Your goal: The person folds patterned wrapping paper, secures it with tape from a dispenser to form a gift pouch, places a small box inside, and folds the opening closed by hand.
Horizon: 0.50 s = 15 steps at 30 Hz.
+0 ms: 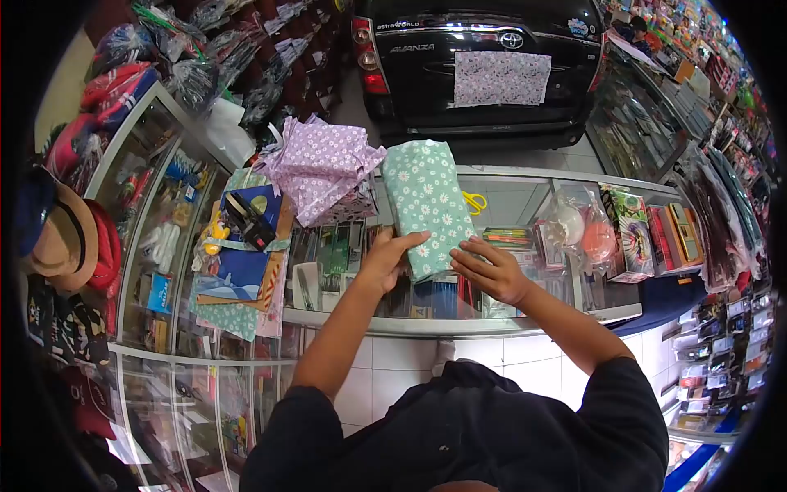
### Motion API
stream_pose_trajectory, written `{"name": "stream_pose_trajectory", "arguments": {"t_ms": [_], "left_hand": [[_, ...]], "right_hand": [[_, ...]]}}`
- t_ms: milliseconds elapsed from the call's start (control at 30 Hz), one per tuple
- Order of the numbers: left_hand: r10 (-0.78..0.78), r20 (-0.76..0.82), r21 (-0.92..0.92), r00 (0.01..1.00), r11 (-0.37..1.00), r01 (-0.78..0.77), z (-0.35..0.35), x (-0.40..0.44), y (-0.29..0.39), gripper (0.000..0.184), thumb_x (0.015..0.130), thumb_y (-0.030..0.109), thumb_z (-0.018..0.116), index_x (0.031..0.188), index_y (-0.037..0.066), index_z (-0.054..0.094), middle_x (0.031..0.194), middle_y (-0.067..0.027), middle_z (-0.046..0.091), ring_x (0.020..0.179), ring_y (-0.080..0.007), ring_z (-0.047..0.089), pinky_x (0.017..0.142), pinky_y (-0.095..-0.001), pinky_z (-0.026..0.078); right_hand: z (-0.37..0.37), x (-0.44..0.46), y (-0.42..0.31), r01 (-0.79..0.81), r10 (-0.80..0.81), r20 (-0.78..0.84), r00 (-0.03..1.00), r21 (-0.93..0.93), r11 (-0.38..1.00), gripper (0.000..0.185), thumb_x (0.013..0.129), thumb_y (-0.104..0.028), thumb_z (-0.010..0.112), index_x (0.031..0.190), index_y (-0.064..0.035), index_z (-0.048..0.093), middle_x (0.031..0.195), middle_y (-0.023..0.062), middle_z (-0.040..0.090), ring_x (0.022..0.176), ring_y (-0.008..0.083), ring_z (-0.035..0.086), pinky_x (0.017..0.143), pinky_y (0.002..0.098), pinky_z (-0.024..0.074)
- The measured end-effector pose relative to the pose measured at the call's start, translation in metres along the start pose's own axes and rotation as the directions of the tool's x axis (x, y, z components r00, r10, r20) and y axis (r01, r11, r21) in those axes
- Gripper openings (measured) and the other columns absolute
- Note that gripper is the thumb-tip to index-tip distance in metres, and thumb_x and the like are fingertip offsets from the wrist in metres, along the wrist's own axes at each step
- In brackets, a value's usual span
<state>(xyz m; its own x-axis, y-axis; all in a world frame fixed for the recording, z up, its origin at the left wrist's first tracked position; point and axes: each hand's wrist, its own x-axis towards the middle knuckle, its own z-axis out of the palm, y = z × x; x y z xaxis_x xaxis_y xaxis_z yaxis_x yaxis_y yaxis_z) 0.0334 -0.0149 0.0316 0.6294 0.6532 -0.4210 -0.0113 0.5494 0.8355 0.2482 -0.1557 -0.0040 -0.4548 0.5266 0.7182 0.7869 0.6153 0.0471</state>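
A green parcel (428,197) in daisy-patterned paper lies lengthwise on the glass counter. My left hand (388,256) holds its near left side, thumb on top and the other fingers partly hidden. The fingers of my right hand (492,269) are spread, with the tips resting on the parcel's near right edge. Yellow scissors (474,202) stick out beside the parcel's right side. To the left sits a pile of purple daisy-patterned parcels (324,168).
A black tape dispenser (248,221) lies on stacked papers and a blue sheet (238,275) at the left. Plastic-wrapped balls (598,239) and boxes (630,238) stand on the counter's right. A black car (484,74) is parked beyond the glass counter (525,316).
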Motion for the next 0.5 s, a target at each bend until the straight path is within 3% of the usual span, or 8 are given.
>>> {"name": "stream_pose_trajectory", "arguments": {"t_ms": [67, 167, 233, 300, 367, 400, 433, 500], "left_hand": [[0.093, 0.016, -0.181, 0.996, 0.979, -0.089, 0.005, -0.005, -0.016, 0.060, 0.092, 0.015, 0.078, 0.143, 0.001, 0.048, 0.133, -0.0129, 0.064, 0.117, -0.0259, 0.069, 0.097, -0.0392, 0.059], [0.191, -0.007, -0.260, 0.982, 0.947, -0.186, 0.026, -0.030, -0.022, 0.060, 0.094, 0.016, 0.075, 0.145, 0.002, 0.047, 0.135, -0.0123, 0.063, 0.121, -0.0245, 0.067, 0.099, -0.0397, 0.059], [0.216, -0.028, -0.268, 0.976, 0.939, -0.215, 0.043, -0.046, -0.024, 0.060, 0.096, 0.017, 0.073, 0.147, 0.002, 0.045, 0.136, -0.0119, 0.061, 0.122, -0.0228, 0.066, 0.100, -0.0386, 0.059], [0.236, -0.059, -0.307, 0.970, 0.920, -0.242, 0.054, -0.058, -0.028, 0.060, 0.097, 0.017, 0.072, 0.148, 0.002, 0.044, 0.136, -0.0119, 0.061, 0.122, -0.0226, 0.066, 0.101, -0.0381, 0.059], [0.212, -0.063, -0.305, 0.975, 0.926, -0.221, 0.055, -0.061, -0.033, 0.061, 0.097, 0.018, 0.071, 0.149, 0.001, 0.044, 0.137, -0.0127, 0.061, 0.123, -0.0240, 0.066, 0.101, -0.0380, 0.058], [0.183, -0.014, -0.310, 0.983, 0.934, -0.178, 0.053, -0.063, -0.031, 0.061, 0.097, 0.018, 0.071, 0.149, 0.001, 0.045, 0.137, -0.0132, 0.062, 0.122, -0.0245, 0.066, 0.101, -0.0380, 0.058], [0.152, 0.032, -0.316, 0.988, 0.939, -0.134, 0.049, -0.067, -0.029, 0.061, 0.097, 0.018, 0.071, 0.149, 0.000, 0.045, 0.137, -0.0136, 0.062, 0.122, -0.0250, 0.066, 0.102, -0.0379, 0.057], [0.100, 0.046, -0.281, 0.994, 0.956, -0.083, 0.048, -0.072, -0.022, 0.060, 0.097, 0.017, 0.071, 0.149, -0.001, 0.046, 0.137, -0.0143, 0.063, 0.123, -0.0244, 0.066, 0.102, -0.0372, 0.056]], "right_hand": [[-0.010, 0.006, -0.006, -0.074, 0.072, -0.095, 0.993, -0.010, 0.997, 0.041, 0.082, -0.004, 0.078, 0.123, -0.0054, 0.074, 0.136, 0.0096, 0.069, 0.120, 0.0355, 0.067, 0.108, 0.0515, 0.0551], [-0.014, 0.003, -0.021, -0.228, 0.193, -0.248, 0.949, -0.122, 0.966, 0.047, 0.079, -0.011, 0.087, 0.124, -0.0058, 0.073, 0.129, 0.0140, 0.070, 0.121, 0.0371, 0.066, 0.107, 0.0500, 0.0529], [-0.023, 0.018, -0.043, -0.624, 0.607, -0.474, 0.638, 0.144, 0.768, 0.056, 0.071, -0.019, 0.096, 0.119, -0.0047, 0.071, 0.124, 0.0157, 0.064, 0.115, 0.0337, 0.063, 0.100, 0.0444, 0.0525], [-0.020, 0.006, -0.049, -0.666, 0.642, -0.499, 0.582, 0.160, 0.729, 0.069, 0.065, -0.024, 0.100, 0.120, -0.0042, 0.064, 0.119, 0.0132, 0.058, 0.108, 0.0277, 0.060, 0.094, 0.0401, 0.0516], [-0.018, 0.004, -0.057, -0.570, 0.782, -0.451, 0.430, 0.536, 0.622, 0.082, 0.064, -0.026, 0.102, 0.126, -0.0044, 0.054, 0.119, 0.0093, 0.055, 0.104, 0.0235, 0.058, 0.092, 0.0387, 0.0518], [-0.024, 0.001, -0.061, -0.598, 0.833, -0.370, 0.411, 0.581, 0.553, 0.102, 0.063, -0.026, 0.103, 0.144, -0.0064, 0.044, 0.133, 0.0112, 0.053, 0.114, 0.0245, 0.060, 0.096, 0.0404, 0.0540], [-0.036, 0.002, -0.061, -0.605, 0.839, -0.366, 0.404, 0.581, 0.544, 0.102, 0.063, -0.026, 0.103, 0.144, -0.0064, 0.044, 0.133, 0.0112, 0.053, 0.114, 0.0245, 0.060, 0.096, 0.0404, 0.0540], [-0.065, 0.009, -0.059, -0.593, 0.763, -0.196, 0.616, 0.521, 0.613, 0.118, 0.063, -0.027, 0.103, 0.157, -0.0090, 0.033, 0.151, 0.0140, 0.046, 0.129, 0.0295, 0.059, 0.100, 0.0444, 0.0558]]}}
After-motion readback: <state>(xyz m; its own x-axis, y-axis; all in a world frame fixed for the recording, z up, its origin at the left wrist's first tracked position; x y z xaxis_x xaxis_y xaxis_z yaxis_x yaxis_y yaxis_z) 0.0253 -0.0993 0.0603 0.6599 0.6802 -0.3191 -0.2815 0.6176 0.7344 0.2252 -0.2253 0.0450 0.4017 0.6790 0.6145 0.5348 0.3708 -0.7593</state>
